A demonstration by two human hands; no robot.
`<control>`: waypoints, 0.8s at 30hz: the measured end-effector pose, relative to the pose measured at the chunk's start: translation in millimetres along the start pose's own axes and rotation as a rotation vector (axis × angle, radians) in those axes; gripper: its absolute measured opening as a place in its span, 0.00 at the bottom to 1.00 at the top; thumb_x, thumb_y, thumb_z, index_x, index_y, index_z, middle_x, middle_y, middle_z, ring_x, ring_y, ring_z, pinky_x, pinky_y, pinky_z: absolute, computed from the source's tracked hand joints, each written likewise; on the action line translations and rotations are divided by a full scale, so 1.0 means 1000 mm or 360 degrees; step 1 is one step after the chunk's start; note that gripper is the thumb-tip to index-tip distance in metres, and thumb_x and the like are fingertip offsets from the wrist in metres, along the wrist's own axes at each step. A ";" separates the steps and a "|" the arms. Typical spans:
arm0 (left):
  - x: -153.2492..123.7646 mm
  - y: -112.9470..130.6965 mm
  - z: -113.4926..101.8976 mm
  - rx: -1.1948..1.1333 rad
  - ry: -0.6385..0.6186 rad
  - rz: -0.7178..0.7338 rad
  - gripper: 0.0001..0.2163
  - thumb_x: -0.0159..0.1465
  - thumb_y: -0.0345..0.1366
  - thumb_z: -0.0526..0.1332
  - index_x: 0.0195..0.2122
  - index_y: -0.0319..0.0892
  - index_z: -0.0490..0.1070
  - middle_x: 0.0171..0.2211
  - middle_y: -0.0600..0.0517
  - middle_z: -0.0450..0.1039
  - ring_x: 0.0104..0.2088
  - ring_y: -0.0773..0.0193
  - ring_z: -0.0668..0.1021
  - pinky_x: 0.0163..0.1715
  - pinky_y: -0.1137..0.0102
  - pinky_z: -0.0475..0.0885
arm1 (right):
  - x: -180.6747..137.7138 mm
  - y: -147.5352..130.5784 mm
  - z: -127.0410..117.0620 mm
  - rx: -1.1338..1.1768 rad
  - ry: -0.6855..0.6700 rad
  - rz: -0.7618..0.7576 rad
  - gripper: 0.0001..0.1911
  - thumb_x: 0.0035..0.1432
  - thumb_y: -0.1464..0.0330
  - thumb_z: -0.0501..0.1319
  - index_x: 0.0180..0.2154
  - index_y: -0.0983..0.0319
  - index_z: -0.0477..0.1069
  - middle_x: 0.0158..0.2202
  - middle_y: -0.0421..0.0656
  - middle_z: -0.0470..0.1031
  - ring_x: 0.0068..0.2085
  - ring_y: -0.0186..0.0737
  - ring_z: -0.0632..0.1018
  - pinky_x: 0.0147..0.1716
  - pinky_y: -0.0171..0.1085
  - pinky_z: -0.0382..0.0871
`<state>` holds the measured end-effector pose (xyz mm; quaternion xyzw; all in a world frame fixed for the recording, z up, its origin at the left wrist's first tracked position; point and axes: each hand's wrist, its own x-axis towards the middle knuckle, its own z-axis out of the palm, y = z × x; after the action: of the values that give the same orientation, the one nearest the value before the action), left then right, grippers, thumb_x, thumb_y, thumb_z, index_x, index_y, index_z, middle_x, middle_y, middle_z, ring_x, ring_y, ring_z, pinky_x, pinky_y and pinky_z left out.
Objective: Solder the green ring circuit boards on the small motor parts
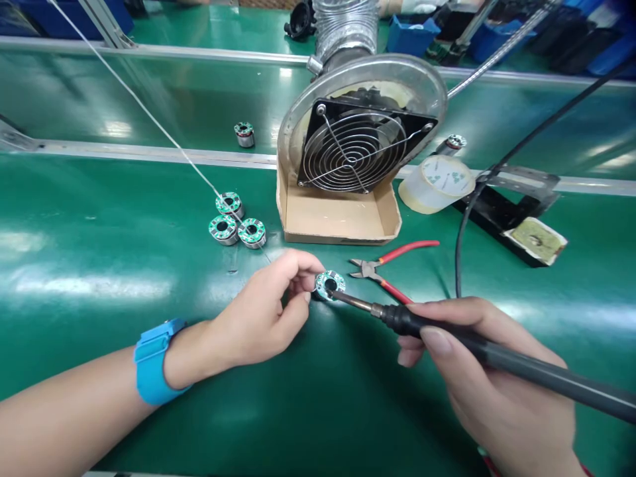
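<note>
Pinching the green-topped ring [330, 277] steady, the left hand [265, 308] does well, I'd say; the right hand [511, 407], gripping the soldering iron [521, 365], should keep its tip light.

Glossy grn bench [79, 252] w/ light glare [89, 286], pale rail [149, 152] at back, grn shelf [209, 30] behind, blue bins [411, 36] atop.

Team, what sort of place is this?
Probably an electronics assembly bench, maybe in a factory: a soldering iron in the right hand, a fan below a duct hose, and small round parts topped with green circuit boards.
</note>
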<state>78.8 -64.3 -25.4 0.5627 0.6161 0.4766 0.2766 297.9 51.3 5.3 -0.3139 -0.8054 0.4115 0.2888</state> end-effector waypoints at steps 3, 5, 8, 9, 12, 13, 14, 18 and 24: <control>0.001 0.001 0.000 0.0012 -0.0019 0.0050 0.16 0.64 0.20 0.54 0.50 0.44 0.63 0.37 0.54 0.71 0.36 0.69 0.75 0.37 0.72 0.73 | -0.001 -0.005 0.003 -0.0002 0.0053 0.0056 0.02 0.64 0.65 0.64 0.39 0.56 0.75 0.21 0.35 0.78 0.21 0.35 0.79 0.22 0.30 0.75; 0.002 0.002 0.000 0.0036 -0.0024 0.0043 0.16 0.64 0.20 0.54 0.50 0.44 0.64 0.37 0.54 0.72 0.36 0.69 0.76 0.37 0.73 0.73 | -0.002 -0.009 0.007 -0.0009 0.0128 0.0124 0.03 0.64 0.64 0.64 0.37 0.56 0.75 0.20 0.36 0.77 0.21 0.36 0.78 0.22 0.32 0.75; 0.003 0.003 0.000 0.0082 -0.0037 0.0028 0.15 0.64 0.20 0.55 0.48 0.43 0.64 0.36 0.55 0.73 0.35 0.70 0.76 0.37 0.74 0.74 | -0.002 -0.012 0.010 -0.0018 0.0186 0.0176 0.04 0.64 0.64 0.63 0.37 0.56 0.76 0.21 0.36 0.76 0.21 0.35 0.77 0.23 0.32 0.74; 0.003 0.003 0.000 0.0091 -0.0041 0.0027 0.15 0.64 0.20 0.55 0.48 0.43 0.64 0.36 0.55 0.73 0.35 0.70 0.76 0.36 0.74 0.74 | -0.001 -0.011 0.009 -0.0022 0.0179 0.0177 0.03 0.64 0.64 0.63 0.37 0.55 0.76 0.21 0.36 0.77 0.22 0.35 0.77 0.22 0.32 0.73; 0.004 0.002 0.000 0.0105 -0.0042 0.0041 0.14 0.64 0.20 0.54 0.47 0.44 0.65 0.35 0.55 0.73 0.34 0.69 0.76 0.34 0.73 0.73 | 0.002 -0.008 0.003 -0.0026 0.0063 0.0133 0.03 0.63 0.65 0.64 0.37 0.55 0.76 0.21 0.37 0.77 0.21 0.36 0.78 0.20 0.32 0.73; 0.005 0.001 0.000 0.0112 -0.0038 0.0043 0.14 0.63 0.20 0.54 0.47 0.43 0.65 0.35 0.55 0.72 0.33 0.69 0.76 0.34 0.73 0.73 | 0.003 -0.007 0.001 -0.0030 0.0021 0.0112 0.03 0.63 0.65 0.64 0.37 0.55 0.77 0.21 0.37 0.77 0.21 0.37 0.79 0.19 0.32 0.73; 0.005 0.001 0.000 0.0118 -0.0028 0.0043 0.14 0.63 0.21 0.54 0.46 0.43 0.65 0.34 0.55 0.72 0.33 0.69 0.75 0.33 0.73 0.73 | 0.003 -0.007 -0.001 -0.0037 0.0002 0.0093 0.03 0.63 0.64 0.65 0.37 0.55 0.77 0.20 0.37 0.77 0.21 0.37 0.79 0.19 0.32 0.72; 0.007 0.000 -0.003 0.0139 0.0036 0.0001 0.12 0.62 0.21 0.53 0.42 0.43 0.65 0.32 0.55 0.69 0.31 0.69 0.73 0.31 0.74 0.70 | 0.006 -0.009 -0.009 -0.0108 0.0264 0.0149 0.06 0.62 0.59 0.66 0.37 0.53 0.77 0.21 0.38 0.77 0.22 0.40 0.78 0.22 0.37 0.74; 0.008 0.002 -0.002 0.0491 -0.0137 -0.0169 0.18 0.64 0.32 0.61 0.55 0.40 0.65 0.41 0.49 0.74 0.29 0.65 0.73 0.30 0.68 0.71 | 0.050 0.033 -0.041 -0.1087 0.0465 -0.0397 0.18 0.66 0.60 0.60 0.53 0.61 0.77 0.44 0.55 0.78 0.50 0.56 0.77 0.52 0.53 0.69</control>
<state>75.9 -57.0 -21.3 0.5852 0.6983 0.3366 0.2380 304.3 123.2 8.1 -0.3471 -0.8784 0.0325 0.3271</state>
